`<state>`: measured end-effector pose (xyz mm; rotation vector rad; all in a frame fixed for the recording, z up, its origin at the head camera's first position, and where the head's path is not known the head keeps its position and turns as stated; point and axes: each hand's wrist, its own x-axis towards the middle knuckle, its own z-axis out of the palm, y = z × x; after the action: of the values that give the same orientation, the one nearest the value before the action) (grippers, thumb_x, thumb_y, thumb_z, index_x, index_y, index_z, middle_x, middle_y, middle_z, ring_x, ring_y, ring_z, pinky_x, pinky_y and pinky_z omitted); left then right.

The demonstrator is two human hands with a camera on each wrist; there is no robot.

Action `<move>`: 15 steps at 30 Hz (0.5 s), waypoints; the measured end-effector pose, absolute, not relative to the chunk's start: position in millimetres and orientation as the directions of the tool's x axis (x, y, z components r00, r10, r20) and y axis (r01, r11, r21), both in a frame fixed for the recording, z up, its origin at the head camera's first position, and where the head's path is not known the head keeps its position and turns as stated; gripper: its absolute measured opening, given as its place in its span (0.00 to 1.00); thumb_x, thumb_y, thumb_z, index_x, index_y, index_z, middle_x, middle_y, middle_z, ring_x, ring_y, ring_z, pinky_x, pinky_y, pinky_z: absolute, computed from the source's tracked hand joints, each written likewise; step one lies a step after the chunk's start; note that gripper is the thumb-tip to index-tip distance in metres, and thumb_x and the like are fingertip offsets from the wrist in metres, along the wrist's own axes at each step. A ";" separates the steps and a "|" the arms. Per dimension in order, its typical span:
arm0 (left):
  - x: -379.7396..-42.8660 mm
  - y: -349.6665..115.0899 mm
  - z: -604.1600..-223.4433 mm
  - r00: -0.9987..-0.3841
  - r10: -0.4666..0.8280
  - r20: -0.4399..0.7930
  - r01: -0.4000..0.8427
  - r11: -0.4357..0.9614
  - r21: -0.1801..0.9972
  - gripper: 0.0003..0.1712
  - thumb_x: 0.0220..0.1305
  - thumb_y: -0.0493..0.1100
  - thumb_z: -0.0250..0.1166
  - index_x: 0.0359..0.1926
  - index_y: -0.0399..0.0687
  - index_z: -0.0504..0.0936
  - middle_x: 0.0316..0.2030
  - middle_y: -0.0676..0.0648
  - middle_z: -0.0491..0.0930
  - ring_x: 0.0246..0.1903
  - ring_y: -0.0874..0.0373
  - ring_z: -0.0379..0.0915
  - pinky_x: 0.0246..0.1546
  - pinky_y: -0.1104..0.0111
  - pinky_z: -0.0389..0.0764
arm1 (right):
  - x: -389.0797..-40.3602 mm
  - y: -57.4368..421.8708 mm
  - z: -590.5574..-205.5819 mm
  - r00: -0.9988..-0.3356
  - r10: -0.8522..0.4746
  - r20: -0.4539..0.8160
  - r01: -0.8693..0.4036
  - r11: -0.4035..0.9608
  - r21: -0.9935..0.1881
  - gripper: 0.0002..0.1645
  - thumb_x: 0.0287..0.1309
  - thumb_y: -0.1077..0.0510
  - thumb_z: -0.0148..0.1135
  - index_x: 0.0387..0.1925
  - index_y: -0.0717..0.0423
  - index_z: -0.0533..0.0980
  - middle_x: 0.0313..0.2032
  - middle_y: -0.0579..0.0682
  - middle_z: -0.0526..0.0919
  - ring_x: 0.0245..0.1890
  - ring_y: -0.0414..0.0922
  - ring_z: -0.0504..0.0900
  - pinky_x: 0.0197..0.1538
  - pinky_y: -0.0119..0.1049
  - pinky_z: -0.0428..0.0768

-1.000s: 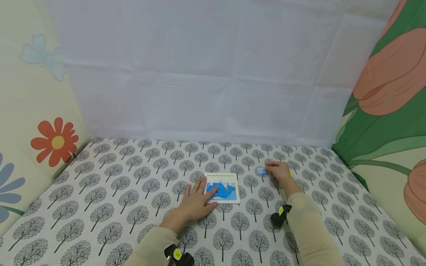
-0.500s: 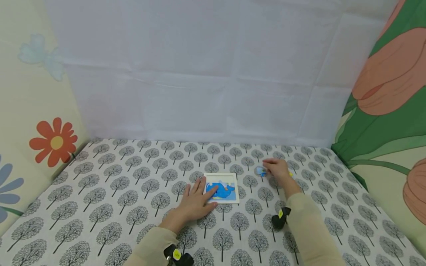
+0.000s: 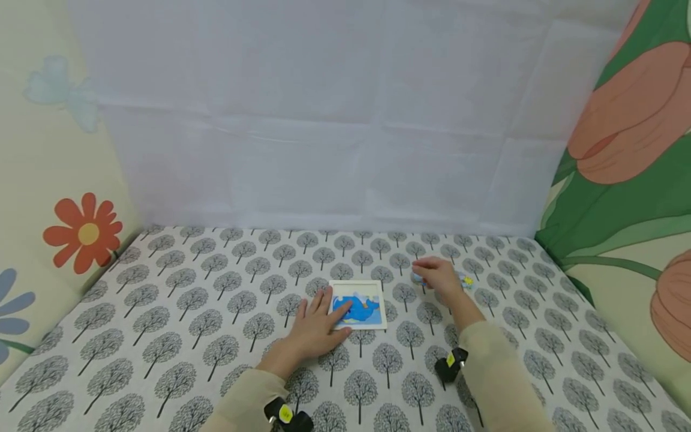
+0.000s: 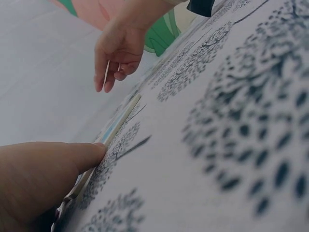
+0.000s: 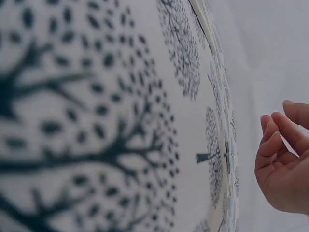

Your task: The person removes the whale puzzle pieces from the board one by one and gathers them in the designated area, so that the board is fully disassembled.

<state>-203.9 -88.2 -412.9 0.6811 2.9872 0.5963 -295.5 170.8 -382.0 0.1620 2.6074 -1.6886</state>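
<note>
My left hand (image 3: 318,330) rests with fingers spread on a white-framed tray puzzle (image 3: 357,285), its picture a blue whale. A strip along the far part of the tray shows no picture. In the left wrist view, my left thumb (image 4: 84,155) presses at the tray's near edge. My right hand (image 3: 438,279) is raised over the cloth to the tray's right, fingers bent together. Between its fingertips shows a thin pale edge, a puzzle piece (image 4: 106,73) seen side-on. Just behind those fingers a light-blue puzzle piece (image 3: 415,279) is partly covered.
Another blue-and-yellow puzzle piece (image 3: 467,281) lies right of the right wrist. The table wears a cloth (image 3: 216,372) printed with trees. A white curtain (image 3: 302,120) stands behind it, with flower-painted walls on both sides. Black wrist cameras (image 3: 450,365) sit on the sleeves.
My right hand has shifted left toward the tray, uncovering more of the yellow-marked piece and covering the light-blue one. My left hand stays put on the tray. The head view has turned slightly.
</note>
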 end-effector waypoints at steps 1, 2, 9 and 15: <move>-203.7 -88.5 -413.1 -0.905 0.421 0.067 0.414 0.831 0.371 0.31 0.60 0.56 0.49 0.63 0.54 0.58 0.63 0.35 0.39 0.61 0.42 0.32 0.55 0.46 0.35 | -294.2 168.9 -381.8 -0.994 0.073 -0.086 0.109 0.415 -0.903 0.15 0.52 0.58 0.58 0.42 0.59 0.75 0.35 0.51 0.77 0.26 0.43 0.72 0.29 0.34 0.72; -203.7 -88.7 -413.4 -0.905 0.420 0.068 0.414 0.831 0.372 0.31 0.60 0.56 0.49 0.63 0.54 0.58 0.63 0.35 0.39 0.62 0.42 0.32 0.55 0.46 0.35 | -293.1 167.3 -382.0 -0.993 0.072 -0.089 0.111 0.415 -0.903 0.14 0.51 0.58 0.58 0.41 0.59 0.75 0.35 0.52 0.77 0.27 0.43 0.72 0.29 0.33 0.72; -205.0 -89.0 -413.3 -0.904 0.420 0.076 0.416 0.830 0.371 0.31 0.60 0.55 0.50 0.63 0.53 0.59 0.63 0.35 0.40 0.61 0.41 0.32 0.55 0.46 0.35 | -283.4 157.5 -383.3 -0.998 -0.001 -0.068 0.063 0.384 -0.921 0.15 0.52 0.59 0.57 0.41 0.62 0.75 0.36 0.52 0.77 0.29 0.45 0.74 0.30 0.32 0.73; -205.6 -88.1 -413.7 -0.906 0.417 0.075 0.414 0.832 0.368 0.31 0.60 0.55 0.51 0.63 0.52 0.60 0.63 0.35 0.41 0.61 0.41 0.33 0.55 0.46 0.36 | -276.9 149.4 -383.2 -0.997 -0.041 -0.064 0.044 0.372 -0.927 0.14 0.51 0.59 0.58 0.41 0.62 0.76 0.35 0.52 0.77 0.28 0.46 0.73 0.30 0.33 0.74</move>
<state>-205.6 -88.1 -413.7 0.6803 2.9993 0.6002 -276.9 149.4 -383.2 0.0031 2.5384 -1.7189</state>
